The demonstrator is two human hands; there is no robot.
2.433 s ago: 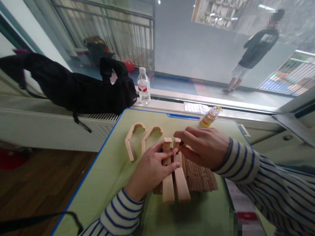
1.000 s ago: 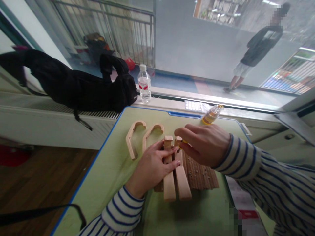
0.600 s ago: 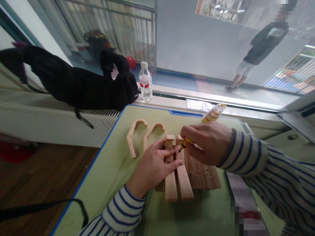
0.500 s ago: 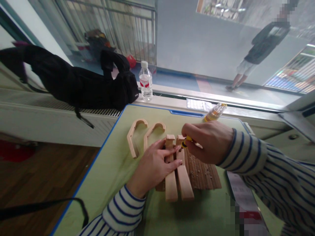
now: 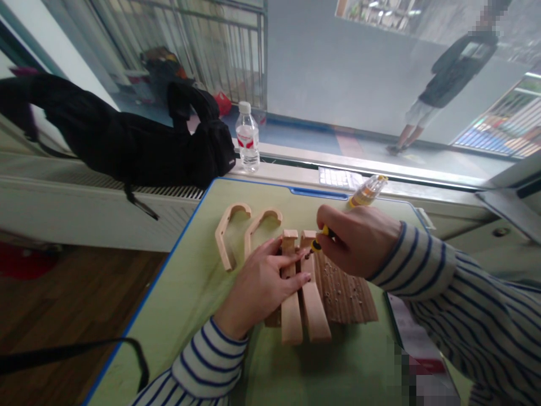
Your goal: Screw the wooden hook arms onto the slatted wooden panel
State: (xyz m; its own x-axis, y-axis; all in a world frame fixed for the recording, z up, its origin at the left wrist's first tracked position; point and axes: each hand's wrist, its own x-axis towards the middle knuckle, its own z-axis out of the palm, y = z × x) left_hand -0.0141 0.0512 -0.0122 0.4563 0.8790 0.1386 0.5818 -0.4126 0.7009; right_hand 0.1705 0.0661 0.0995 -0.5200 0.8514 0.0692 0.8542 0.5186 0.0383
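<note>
Two pale wooden hook-shaped pieces lie side by side, the left piece (image 5: 291, 316) and the right piece (image 5: 316, 313), across a brown ridged board (image 5: 350, 293) dotted with small holes. My left hand (image 5: 262, 279) steadies them, index finger and thumb stretched over the left piece onto the right one; its other fingers are partly hidden. Closed around a small yellow-and-black screwdriver (image 5: 315, 246), my right hand (image 5: 355, 239) points its tip down at the right piece, close to my left fingertip. Whether a screw sits under the tip is too small to tell.
Two more wooden hooks (image 5: 225, 237) lie left on the green table (image 5: 190, 293). A clear yellow-capped bottle (image 5: 367, 190) is behind my right hand. A water bottle (image 5: 247, 138) and black bag (image 5: 160, 146) rest on the sill. A person (image 5: 454, 73) stands beyond the glass.
My right hand has turned slightly around the screwdriver, with its fingers shifted on the handle. My left hand and the wooden pieces stay in place; the whole view has shifted a little.
</note>
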